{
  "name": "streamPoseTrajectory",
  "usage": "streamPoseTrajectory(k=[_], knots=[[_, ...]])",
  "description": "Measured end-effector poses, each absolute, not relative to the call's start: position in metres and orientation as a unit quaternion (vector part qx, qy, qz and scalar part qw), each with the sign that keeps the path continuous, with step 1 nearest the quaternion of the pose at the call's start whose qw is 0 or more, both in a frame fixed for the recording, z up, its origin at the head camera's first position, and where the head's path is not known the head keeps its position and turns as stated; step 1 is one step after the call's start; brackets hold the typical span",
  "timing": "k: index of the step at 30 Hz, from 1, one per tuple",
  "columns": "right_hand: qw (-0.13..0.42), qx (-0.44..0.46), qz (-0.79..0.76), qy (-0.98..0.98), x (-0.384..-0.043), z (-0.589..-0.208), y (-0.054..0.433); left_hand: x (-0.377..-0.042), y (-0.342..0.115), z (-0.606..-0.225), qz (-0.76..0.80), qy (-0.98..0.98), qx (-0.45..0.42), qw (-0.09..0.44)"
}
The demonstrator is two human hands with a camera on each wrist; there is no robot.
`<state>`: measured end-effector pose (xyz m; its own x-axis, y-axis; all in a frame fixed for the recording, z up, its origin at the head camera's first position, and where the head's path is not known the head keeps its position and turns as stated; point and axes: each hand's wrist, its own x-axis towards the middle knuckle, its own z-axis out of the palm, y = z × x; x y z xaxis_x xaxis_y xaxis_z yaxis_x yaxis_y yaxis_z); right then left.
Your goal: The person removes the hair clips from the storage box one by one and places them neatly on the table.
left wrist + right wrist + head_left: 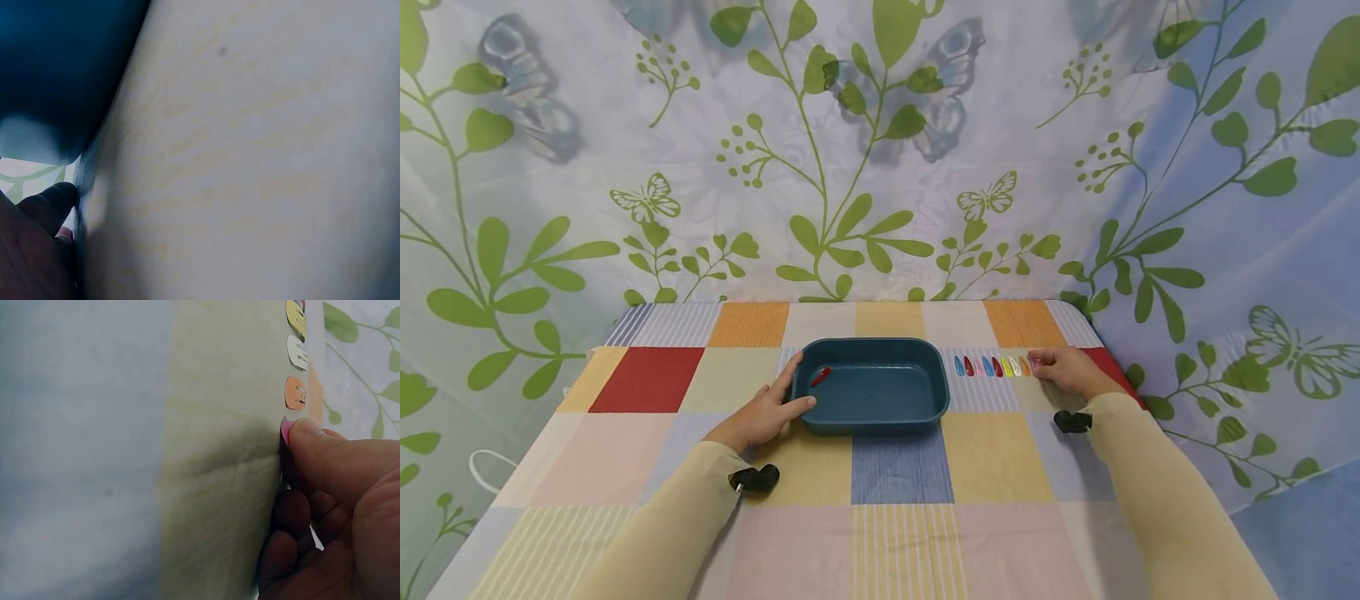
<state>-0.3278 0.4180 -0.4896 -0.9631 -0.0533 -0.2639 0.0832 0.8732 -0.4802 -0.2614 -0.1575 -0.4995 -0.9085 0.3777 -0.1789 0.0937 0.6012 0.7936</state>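
In the head view my left hand (763, 412) rests against the left end of a dark teal rectangular basin (872, 427), fingers stretched along its rim and thumb over the front left corner. Inside the basin a red snap hair clip (821, 377) lies near the left wall. Over on the right, my right hand (1071, 369) pinches a pink hair clip (287, 430) between thumb and fingers, at the table surface. It is at the right end of a row of coloured clips, beside an orange hair clip (295, 394) and a white hair clip (297, 352).
The row of hair clips (988, 367) runs from the basin's right side, in blue, red, pink, yellow, white and orange. A patchwork cloth (902, 542) covers the table. A leaf-print curtain (880, 167) hangs behind. A white cable (486, 475) loops at the left edge.
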Motion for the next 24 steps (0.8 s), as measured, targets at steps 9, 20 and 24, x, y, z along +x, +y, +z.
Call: streamPoseTrajectory(k=[9,20,24], knots=[[0.133,0.005,-0.249,0.959,-0.3251,-0.4871,0.4121,-0.2612,-0.158,-0.4998,0.418,0.883,0.131,0.168],[0.134,0.015,-0.252,0.958,-0.3252,-0.492,0.4144,-0.261,-0.1579,-0.499,0.419,0.882,0.132,0.168],[0.138,0.014,-0.251,0.958,-0.3255,-0.4947,0.4173,-0.2612,-0.1581,-0.4994,0.42,0.882,0.133,0.167]])
